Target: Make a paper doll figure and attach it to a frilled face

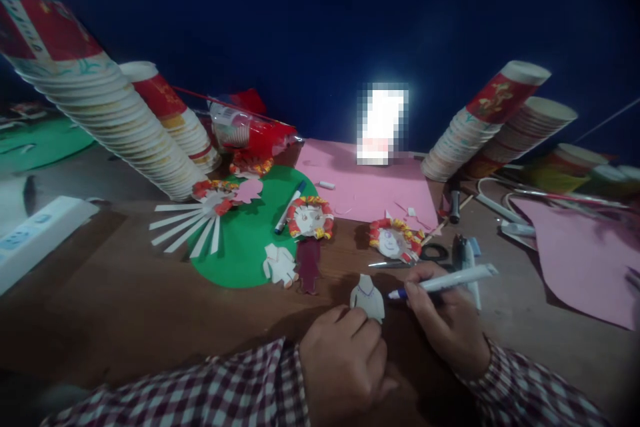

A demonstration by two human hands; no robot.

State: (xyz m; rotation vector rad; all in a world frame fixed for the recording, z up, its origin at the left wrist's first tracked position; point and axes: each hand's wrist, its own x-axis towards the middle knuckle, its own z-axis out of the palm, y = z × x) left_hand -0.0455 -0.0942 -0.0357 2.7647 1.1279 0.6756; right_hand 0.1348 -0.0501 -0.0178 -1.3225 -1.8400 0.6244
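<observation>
My left hand (pixel 343 360) is curled, its fingertips pressing the lower edge of a small white paper shirt cutout (pixel 367 298) on the brown table (pixel 125 300). My right hand (pixel 447 320) grips a white marker with a blue tip (pixel 445 280); the tip points at the cutout's right side, where purple lines show near the collar. Both sleeves are red-and-white checked.
Paper doll faces with red-yellow rims (pixel 310 217) (pixel 395 239) lie beyond, with a white shirt cutout (pixel 280 264), a maroon cutout (pixel 308 265), a green disc (pixel 245 240), pink sheets (pixel 370 187) (pixel 585 260), scissors (pixel 430 253), another marker (pixel 290 207). Leaning cup stacks (pixel 100 107) (pixel 480 127) stand left and right.
</observation>
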